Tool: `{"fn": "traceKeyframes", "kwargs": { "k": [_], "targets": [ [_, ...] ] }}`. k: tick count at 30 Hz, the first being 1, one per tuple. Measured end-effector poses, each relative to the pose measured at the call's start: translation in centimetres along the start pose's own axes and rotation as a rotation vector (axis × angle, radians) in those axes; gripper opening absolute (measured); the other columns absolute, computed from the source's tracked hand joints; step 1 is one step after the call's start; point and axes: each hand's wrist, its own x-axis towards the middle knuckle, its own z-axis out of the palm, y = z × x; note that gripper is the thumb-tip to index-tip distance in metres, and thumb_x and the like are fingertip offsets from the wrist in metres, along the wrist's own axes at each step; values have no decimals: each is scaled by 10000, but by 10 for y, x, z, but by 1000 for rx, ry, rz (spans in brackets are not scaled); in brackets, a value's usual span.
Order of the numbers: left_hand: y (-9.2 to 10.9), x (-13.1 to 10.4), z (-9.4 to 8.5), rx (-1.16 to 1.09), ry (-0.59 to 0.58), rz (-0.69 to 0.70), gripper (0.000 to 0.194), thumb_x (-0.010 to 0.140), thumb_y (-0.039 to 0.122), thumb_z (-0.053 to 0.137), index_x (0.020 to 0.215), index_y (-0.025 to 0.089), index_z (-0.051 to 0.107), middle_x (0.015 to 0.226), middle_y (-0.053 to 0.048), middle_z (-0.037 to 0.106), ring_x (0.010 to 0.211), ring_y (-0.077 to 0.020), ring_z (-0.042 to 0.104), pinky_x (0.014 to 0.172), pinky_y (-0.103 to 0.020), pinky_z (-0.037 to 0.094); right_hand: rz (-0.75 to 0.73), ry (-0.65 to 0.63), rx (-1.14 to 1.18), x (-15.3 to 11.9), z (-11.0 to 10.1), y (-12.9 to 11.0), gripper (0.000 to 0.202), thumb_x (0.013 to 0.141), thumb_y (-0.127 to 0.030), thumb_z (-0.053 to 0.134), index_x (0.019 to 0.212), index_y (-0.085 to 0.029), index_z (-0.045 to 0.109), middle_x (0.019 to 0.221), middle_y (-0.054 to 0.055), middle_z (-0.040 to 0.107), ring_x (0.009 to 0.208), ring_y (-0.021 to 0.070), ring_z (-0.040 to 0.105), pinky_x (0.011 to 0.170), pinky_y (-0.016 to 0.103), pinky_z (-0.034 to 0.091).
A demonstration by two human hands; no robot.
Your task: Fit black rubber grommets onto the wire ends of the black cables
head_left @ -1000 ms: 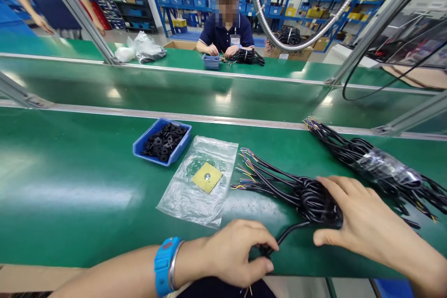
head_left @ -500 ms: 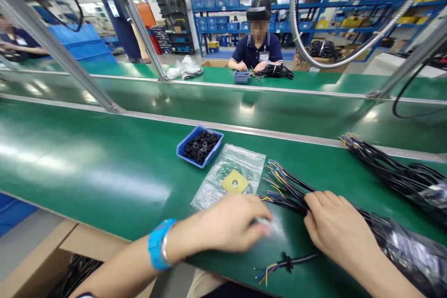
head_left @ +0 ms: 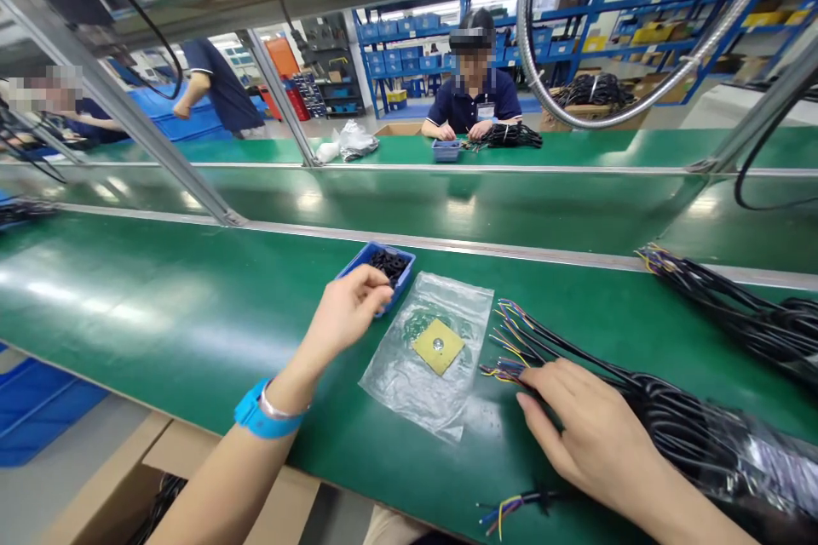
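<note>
My left hand (head_left: 350, 306) reaches over the near side of a blue bin (head_left: 409, 266) of small black plastic parts (head_left: 388, 264). Its thumb and fingers are pinched together; whatever they hold is hidden. My right hand (head_left: 578, 421) is closed on a black cable close to its stripped coloured wires (head_left: 504, 370), at the near side of a bundle of black cables (head_left: 665, 404). Below that hand lies a separate cable end (head_left: 502, 513) with fanned wires and a black piece on it, partly covered by the wrist.
Between my hands lies a clear zip bag (head_left: 422, 396) with a yellow square (head_left: 451, 347) on it. Another cable bundle (head_left: 734, 306) lies at the right. Across the green bench (head_left: 192, 306), a co-worker (head_left: 476, 102) handles cables. A metal hose (head_left: 613, 115) hangs overhead.
My left hand has moved left and away from me, from beside the cables to the blue bin. My right hand has slid left toward the wire ends. Another person in the background has turned.
</note>
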Motion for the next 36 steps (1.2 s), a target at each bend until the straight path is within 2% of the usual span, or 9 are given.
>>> {"fn": "traceKeyframes", "kwargs": {
  "k": [3, 5, 8, 17, 20, 24, 27, 31, 36],
  "targets": [
    [12, -23, 23, -301, -247, -39, 123, 782, 212, 606, 876, 150, 654, 752, -34, 718, 664, -161, 668, 641, -266, 542, 3, 4, 54, -4, 2, 0, 127, 918, -187, 461, 949, -148, 578, 780, 54, 603, 702, 185, 551, 681, 332, 459],
    [14, -33, 40, -173, -326, 112, 144, 799, 137, 565, 885, 164, 677, 808, -36, 733, 709, -152, 672, 672, -263, 541, 1, -1, 90, -7, 4, 0, 126, 921, -180, 464, 969, -152, 577, 806, 57, 614, 722, 182, 568, 695, 331, 476],
    [15, -37, 57, 118, -308, 368, 189, 835, 103, 512, 886, 172, 680, 847, -50, 713, 786, -164, 647, 736, -292, 520, 4, 9, 140, -12, 6, -1, 148, 924, -162, 462, 1026, -149, 569, 865, 68, 629, 771, 178, 600, 711, 319, 503],
    [39, -31, 62, 609, -382, 670, 206, 856, 116, 473, 696, 145, 600, 830, -88, 602, 788, -219, 525, 676, -358, 422, 4, 83, 233, -14, 7, -5, 248, 907, -110, 480, 1147, -140, 534, 932, 83, 647, 816, 178, 620, 728, 319, 541],
    [48, -29, 63, 308, -404, 519, 100, 798, 89, 502, 744, 148, 561, 903, -95, 624, 856, -227, 548, 752, -374, 434, 29, 160, 283, -12, 6, -7, 267, 892, -81, 495, 1146, -153, 535, 939, 73, 656, 819, 167, 628, 736, 301, 543],
    [63, -37, 70, -617, -470, 26, 111, 780, 174, 565, 718, 165, 472, 1005, -86, 654, 772, -159, 607, 711, -312, 482, 100, 287, 331, -7, 2, -9, 247, 876, -74, 519, 1104, -162, 550, 897, 55, 657, 767, 143, 630, 691, 259, 539],
    [75, -48, 79, -1095, -509, -240, 220, 751, 238, 667, 687, 150, 475, 940, -69, 680, 681, -111, 617, 675, -254, 497, 85, 318, 358, -3, -1, -10, 258, 861, -45, 532, 1093, -147, 575, 842, 57, 645, 711, 134, 608, 634, 250, 523],
    [79, -58, 88, -1383, -577, -388, 255, 701, 224, 769, 751, 135, 535, 930, -54, 697, 663, -87, 640, 664, -198, 505, 66, 333, 379, -1, -2, -11, 254, 847, -42, 574, 1081, -135, 604, 781, 61, 624, 652, 130, 574, 577, 246, 502],
    [72, -62, 91, -1463, -642, -359, 301, 682, 207, 807, 909, 131, 625, 838, -26, 693, 677, -90, 666, 666, -166, 521, 110, 307, 427, 2, -1, -12, 199, 851, -69, 589, 1028, -143, 640, 751, 50, 620, 608, 116, 558, 538, 228, 486]
  ]
}}
